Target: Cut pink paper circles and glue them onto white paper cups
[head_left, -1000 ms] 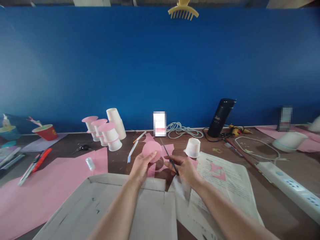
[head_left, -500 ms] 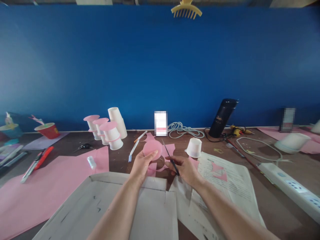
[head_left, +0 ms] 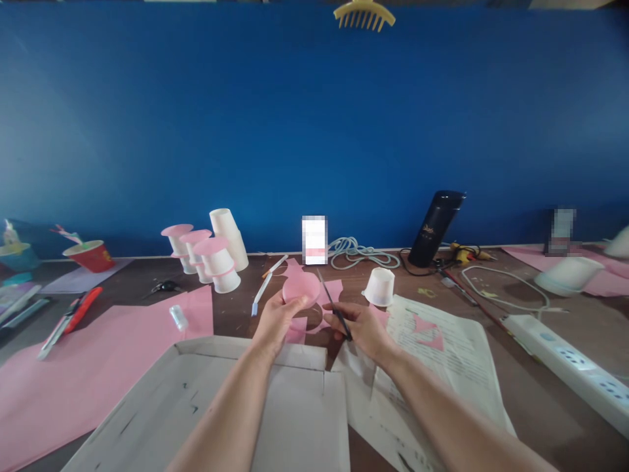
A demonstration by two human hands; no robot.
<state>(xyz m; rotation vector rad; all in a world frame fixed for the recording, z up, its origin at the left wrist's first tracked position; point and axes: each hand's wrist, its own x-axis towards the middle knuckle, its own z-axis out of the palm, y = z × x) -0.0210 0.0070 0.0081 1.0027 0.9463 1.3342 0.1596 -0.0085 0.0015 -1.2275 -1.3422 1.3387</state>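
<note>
A round pink paper disc (head_left: 301, 286) is pinched in my left hand (head_left: 275, 321), thumb on top at its lower edge. My right hand (head_left: 361, 328) is wrapped round the dark handles of a pair of scissors (head_left: 333, 305), whose blades point up and away, just right of the disc. Cut pink paper scraps (head_left: 331, 293) lie on the table beneath and behind both hands. To the right of the scissors an upside-down white paper cup (head_left: 380, 287) stands apart from them. Paper cups joined in pairs with pink disc tops (head_left: 212, 246) stand at the back left.
Pink sheets (head_left: 113, 367), a cutter (head_left: 73, 318) and a glue tube (head_left: 178, 318) lie left. Grey cardboard (head_left: 211, 413) is under my left forearm, printed paper (head_left: 442, 354) under my right. A black flask (head_left: 436, 229), cable coil (head_left: 361, 254) and power strip (head_left: 565, 360) are at right.
The disc has tilted and turned a little in my left hand, looking flatter to the camera. My right hand keeps the scissors in nearly the same place. The whole view has shifted slightly.
</note>
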